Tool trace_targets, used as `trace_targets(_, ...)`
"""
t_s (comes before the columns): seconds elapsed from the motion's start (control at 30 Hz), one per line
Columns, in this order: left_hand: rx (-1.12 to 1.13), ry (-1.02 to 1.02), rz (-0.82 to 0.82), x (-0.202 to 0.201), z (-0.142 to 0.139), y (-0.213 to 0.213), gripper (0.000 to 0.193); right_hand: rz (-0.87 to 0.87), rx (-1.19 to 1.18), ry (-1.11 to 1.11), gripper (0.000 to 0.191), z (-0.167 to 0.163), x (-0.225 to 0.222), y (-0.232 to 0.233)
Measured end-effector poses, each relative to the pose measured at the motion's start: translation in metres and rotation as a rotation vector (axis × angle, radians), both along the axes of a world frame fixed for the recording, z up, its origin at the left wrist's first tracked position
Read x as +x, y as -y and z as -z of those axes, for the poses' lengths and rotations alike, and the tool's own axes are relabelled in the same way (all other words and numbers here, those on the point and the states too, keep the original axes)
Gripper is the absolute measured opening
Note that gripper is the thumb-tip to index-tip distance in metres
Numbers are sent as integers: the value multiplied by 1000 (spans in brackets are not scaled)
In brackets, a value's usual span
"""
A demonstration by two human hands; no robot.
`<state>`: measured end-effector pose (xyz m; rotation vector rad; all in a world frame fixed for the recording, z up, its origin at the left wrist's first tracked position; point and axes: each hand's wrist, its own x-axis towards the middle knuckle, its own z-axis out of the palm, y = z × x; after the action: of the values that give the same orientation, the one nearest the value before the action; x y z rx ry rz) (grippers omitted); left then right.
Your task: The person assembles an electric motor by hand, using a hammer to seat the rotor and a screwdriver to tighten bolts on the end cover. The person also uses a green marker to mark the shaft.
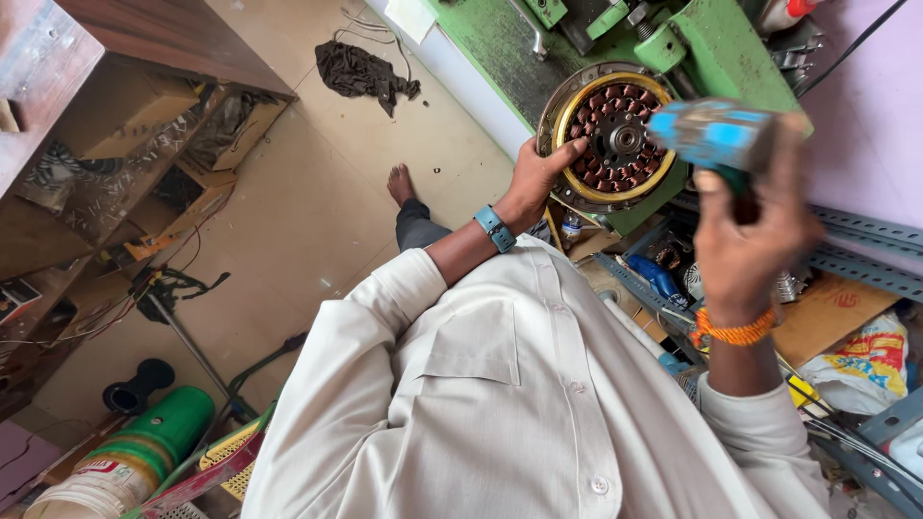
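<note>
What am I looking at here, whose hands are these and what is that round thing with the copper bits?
This is one picture from a camera worn on a person's head, looking down over their pale shirt at their own two hands. The left hand, with a blue watch at the wrist, rests on the rim of a round motor part: a metal ring with reddish copper coils around its centre. It sits against a green machine. The right hand, with an orange band at the wrist, grips a blue tool, blurred, so its kind is hard to tell. Below lies a tiled floor with a dark rag.
</note>
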<state>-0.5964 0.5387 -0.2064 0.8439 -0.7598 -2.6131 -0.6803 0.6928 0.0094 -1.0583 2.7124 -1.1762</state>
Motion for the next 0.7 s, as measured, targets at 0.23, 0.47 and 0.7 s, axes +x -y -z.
trace_targets(0.23, 5, -9, -1, -4, -3, 0, 44, -152, 251, -352, 74, 11, 1, 12)
trace_targets(0.47, 17, 17, 22, 0, -11, 8, 42, -40, -145, -5, 67, -4, -6, -2)
trace_targets(0.7, -26, 41, 23, 0, -15, 6, 43, -150, 199, -282, 72, 24, 5, 24)
